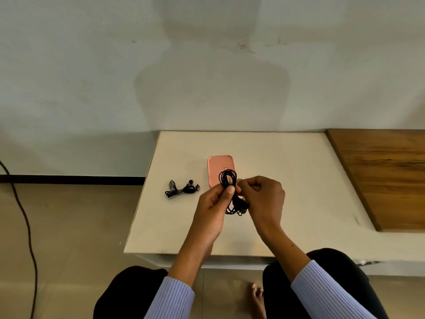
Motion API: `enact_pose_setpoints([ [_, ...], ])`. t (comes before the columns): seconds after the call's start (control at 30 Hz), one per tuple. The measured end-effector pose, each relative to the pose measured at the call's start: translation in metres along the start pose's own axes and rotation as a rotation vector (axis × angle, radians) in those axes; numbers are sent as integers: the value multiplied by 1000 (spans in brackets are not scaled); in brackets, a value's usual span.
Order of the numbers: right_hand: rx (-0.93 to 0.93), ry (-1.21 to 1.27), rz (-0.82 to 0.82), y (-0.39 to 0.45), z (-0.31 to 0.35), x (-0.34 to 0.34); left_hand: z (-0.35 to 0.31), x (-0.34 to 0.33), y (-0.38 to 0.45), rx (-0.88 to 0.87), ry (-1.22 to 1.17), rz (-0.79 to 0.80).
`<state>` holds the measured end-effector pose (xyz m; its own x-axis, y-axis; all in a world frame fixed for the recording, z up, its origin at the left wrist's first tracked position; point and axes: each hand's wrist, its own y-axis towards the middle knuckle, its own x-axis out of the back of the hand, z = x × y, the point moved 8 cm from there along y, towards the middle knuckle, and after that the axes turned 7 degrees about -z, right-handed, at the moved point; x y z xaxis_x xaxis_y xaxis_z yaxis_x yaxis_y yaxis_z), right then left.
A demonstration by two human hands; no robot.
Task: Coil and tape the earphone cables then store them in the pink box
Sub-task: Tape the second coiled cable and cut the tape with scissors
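Mid-frame above the white desk [287,157], the left hand [212,206] and right hand [264,199] both pinch a coiled black earphone cable [230,192]. Behind sits the closed pink box [217,169]; a second earphone [181,189] lies left.

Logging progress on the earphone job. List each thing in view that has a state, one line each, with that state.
Black coiled earphone cable in the hands: looped, held above the table, no tape visible.
Second black earphone cable with silver plug: bundled, lying on the table left of the box.
Pink rounded rectangular box: closed, flat on the table.
Left hand: pinches the coil.
Right hand: fingers curled at the coil; exact grip hidden.
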<state>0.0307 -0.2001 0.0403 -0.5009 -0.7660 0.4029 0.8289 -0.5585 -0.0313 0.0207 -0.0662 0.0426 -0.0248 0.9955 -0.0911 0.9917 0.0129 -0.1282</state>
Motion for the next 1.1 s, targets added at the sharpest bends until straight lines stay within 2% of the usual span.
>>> enact_pose_setpoints([
  [0.17,51,-5,-7,-3,5,-2,5,2,2,8,-7,-47],
  [0.27,165,-76,83,-7,12,-13,7,5,3,32,-19,-49],
  [0.4,260,-114,245,-16,21,-26,9,18,11,106,-207,-97],
  [0.53,352,-120,239,-8,21,-17,10,27,17,215,-484,-116],
  [0.63,401,-217,250,3,15,-10,13,30,19,277,-564,-85],
  [0.7,395,-271,320,6,10,-11,14,32,20,312,-609,-77],
  [0.8,367,-216,383,4,8,-14,13,35,19,356,-669,-100],
  [0.97,407,-120,312,2,18,-8,11,36,21,318,-600,-85],
  [1.1,443,-272,352,1,15,-18,7,28,17,296,-574,-17],
])
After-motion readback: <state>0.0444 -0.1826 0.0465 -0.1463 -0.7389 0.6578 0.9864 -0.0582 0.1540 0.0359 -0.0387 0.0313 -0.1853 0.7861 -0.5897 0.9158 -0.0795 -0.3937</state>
